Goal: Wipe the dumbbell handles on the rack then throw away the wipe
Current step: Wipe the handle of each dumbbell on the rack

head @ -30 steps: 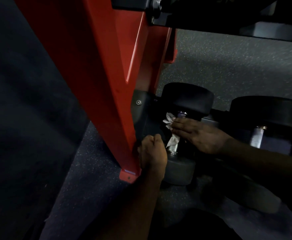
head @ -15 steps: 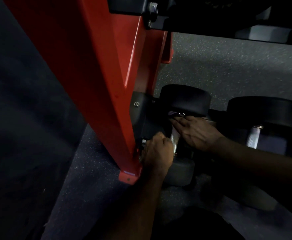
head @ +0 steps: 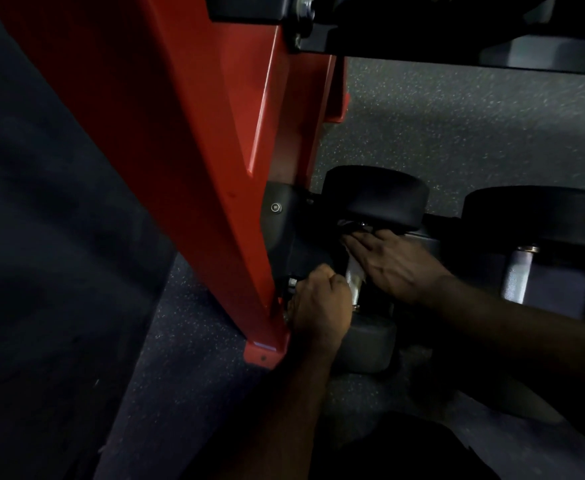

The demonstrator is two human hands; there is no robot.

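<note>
Head view: right hand (head: 398,265), fingers straight, presses a pale wipe (head: 351,266) onto the dumbbell handle (head: 356,291), at 3 o'clock of the red rack leg (head: 194,133). At the handle's 8 o'clock the left hand (head: 319,306) is clenched; its grasp cannot be told.

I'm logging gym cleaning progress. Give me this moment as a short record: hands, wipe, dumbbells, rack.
left hand: curled into a fist by the near end of the handle; contents unclear
right hand: fingers straight, pressing the wipe onto the handle
dumbbell: low down, beside the red rack post
next dumbbell: to the right, bare handle, no hand on it
</note>
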